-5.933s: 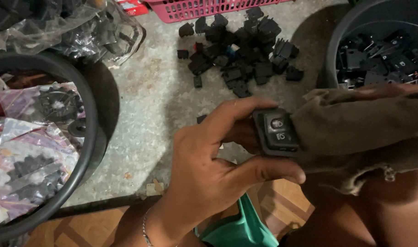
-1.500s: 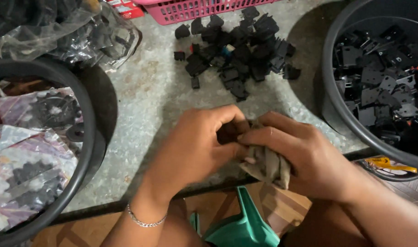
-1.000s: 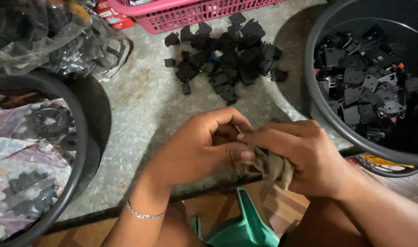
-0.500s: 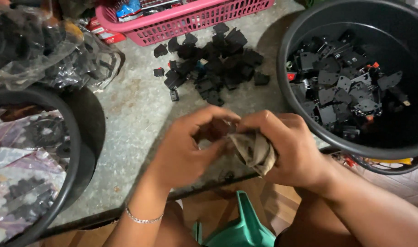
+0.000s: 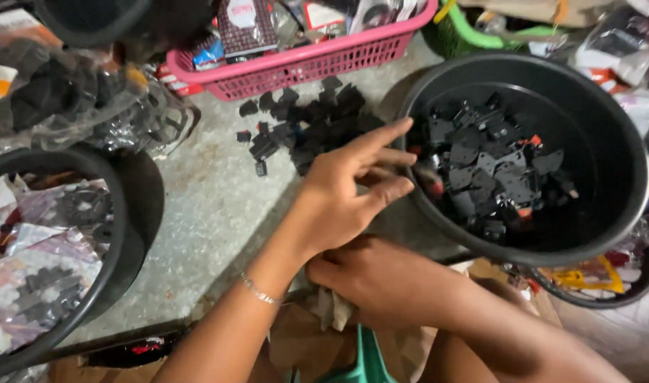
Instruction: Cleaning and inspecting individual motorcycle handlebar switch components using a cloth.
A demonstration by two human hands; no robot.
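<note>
Loosely open left hand (image 5: 353, 188) reaches over black bucket (image 5: 622, 206) rim, bucket full of black parts (image 5: 495, 167); right hand (image 5: 381, 280) clutches rag (image 5: 333, 311) low.

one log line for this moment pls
left hand: fingers spread at rim of black tub of black parts | right hand: on crumpled cloth | loose parts pile on floor

One head-worn camera looks steeply down, close over the hands, floor (image 5: 218, 213) and black tub (image 5: 622, 149).
</note>
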